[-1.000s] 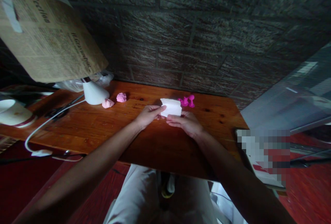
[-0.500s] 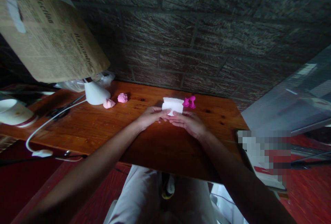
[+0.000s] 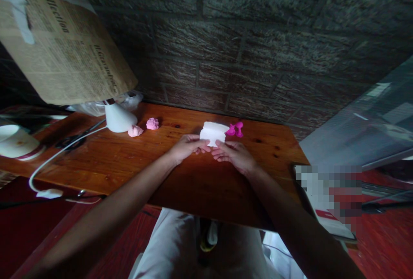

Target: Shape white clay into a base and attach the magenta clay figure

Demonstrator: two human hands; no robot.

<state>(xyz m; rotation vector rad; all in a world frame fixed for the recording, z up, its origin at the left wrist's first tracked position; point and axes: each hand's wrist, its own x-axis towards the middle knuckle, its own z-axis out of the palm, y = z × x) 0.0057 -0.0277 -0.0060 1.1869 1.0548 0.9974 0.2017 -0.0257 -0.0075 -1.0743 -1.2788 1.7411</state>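
Observation:
Between my two hands is a small white piece of paper (image 3: 213, 133) with a fold line across its upper part. My left hand (image 3: 189, 148) pinches its lower left edge, thumb on top. My right hand (image 3: 235, 154) grips the lower right edge in the same way. Just behind the paper's right side stands a bright pink object (image 3: 235, 129) with rounded ends, its kind unclear. Farther left on the wooden table (image 3: 129, 158) lie two crumpled light pink lumps, one (image 3: 152, 124) behind the other (image 3: 135, 130).
A lamp with a white base (image 3: 119, 118) and a newspaper-print shade (image 3: 71, 51) stands at the left. Its white cord (image 3: 45, 165) hangs over the front edge. A paper cup (image 3: 17, 141) sits far left. Behind rises a dark brick wall (image 3: 200, 42); a blurred-out object (image 3: 325, 201) is at right.
The paper is tilted flatter, showing more of its face above my thumbs. Both hands stay in nearly the same place, and the camera view has shifted slightly.

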